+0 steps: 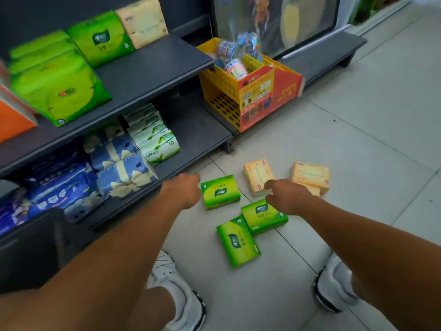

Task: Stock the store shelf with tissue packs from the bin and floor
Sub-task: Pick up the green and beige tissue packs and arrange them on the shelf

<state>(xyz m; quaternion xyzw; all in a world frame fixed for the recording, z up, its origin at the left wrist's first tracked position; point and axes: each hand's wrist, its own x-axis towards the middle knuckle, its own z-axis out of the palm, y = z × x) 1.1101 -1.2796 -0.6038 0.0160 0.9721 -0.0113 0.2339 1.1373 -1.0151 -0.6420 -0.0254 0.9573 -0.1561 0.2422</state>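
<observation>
Shelf (152,68): free space at its right end. Floor (358,139), in front of the shelf: green packs (220,192) and beige packs (310,176), loose. They look light, soft and film-slick, so take one across the short sides and don't squash it. Left hand (183,191) is just beside the far green pack, right hand (286,199) is over a beige one. Fingers are blurred or hidden, so I can't tell whether they're curled or grasping.

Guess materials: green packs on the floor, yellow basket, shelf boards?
Green packs: likely thin plastic film, glossy; highlights and soft rounded corners.
Yellow basket: moulded plastic, semi-gloss; walls pierced with regular holes.
Shelf boards: probably painted metal, matte dark grey; thin flat edge, but the look leaves it open.
</observation>
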